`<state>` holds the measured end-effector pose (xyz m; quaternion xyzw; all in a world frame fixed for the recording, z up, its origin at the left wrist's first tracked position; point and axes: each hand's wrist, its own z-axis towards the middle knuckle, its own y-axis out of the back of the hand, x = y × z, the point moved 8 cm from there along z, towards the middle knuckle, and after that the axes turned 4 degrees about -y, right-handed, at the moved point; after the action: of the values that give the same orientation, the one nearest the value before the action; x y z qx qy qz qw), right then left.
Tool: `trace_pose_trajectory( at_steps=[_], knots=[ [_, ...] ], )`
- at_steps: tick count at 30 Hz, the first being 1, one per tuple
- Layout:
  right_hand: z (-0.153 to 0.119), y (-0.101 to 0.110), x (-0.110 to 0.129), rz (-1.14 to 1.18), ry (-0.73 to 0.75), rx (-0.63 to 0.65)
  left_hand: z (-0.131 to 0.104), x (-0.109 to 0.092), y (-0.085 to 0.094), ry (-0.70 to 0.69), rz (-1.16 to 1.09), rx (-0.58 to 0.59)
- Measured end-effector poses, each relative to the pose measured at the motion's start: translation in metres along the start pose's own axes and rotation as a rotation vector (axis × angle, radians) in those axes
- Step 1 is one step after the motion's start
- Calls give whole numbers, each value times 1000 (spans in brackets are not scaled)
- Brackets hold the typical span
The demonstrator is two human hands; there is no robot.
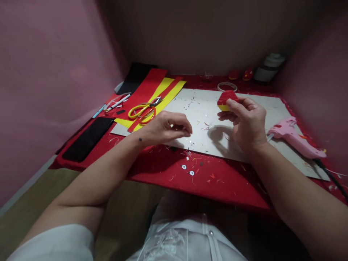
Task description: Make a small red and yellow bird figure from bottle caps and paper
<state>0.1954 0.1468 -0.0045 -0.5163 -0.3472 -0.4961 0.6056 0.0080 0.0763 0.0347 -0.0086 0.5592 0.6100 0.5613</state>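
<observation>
My right hand (246,117) pinches a small red and yellow corrugated paper piece (226,99), held up above the white board (195,105). It is red on top with a yellow band below. Over the board's near left edge, my left hand (172,127) is closed, thumb and fingertips together; anything between them is too small to make out. Scissors (145,110) with yellow and orange handles lie behind my left hand, on strips of paper. Two paper eyes (188,170) rest on the red cloth nearer to me.
A pink glue gun (296,137) lies on the board's right side, its cord (330,177) trailing right. Red paper strips (148,87), a black phone-like slab (88,139) and pens (116,102) are at left. A tape ring (227,86), small red figures (247,74) and a bottle (270,67) stand behind.
</observation>
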Motion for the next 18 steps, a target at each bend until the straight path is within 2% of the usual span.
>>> trace_pose_trajectory(
  at_steps=[3,9,12,15,18],
  knots=[
    [4,1,-3,-24,-15,15,0,-12,-26,-54,7,153],
    [7,1,-7,29,-82,15,-2,-12,-59,-122,72,296],
    [5,-2,-12,156,-169,36,-3,-17,-66,-202,184,316],
    [3,-9,-20,237,-275,99,-4,-17,-69,-212,257,340],
    [0,-14,-19,253,-282,148,-2,-15,-57,-169,231,290]
  ],
)
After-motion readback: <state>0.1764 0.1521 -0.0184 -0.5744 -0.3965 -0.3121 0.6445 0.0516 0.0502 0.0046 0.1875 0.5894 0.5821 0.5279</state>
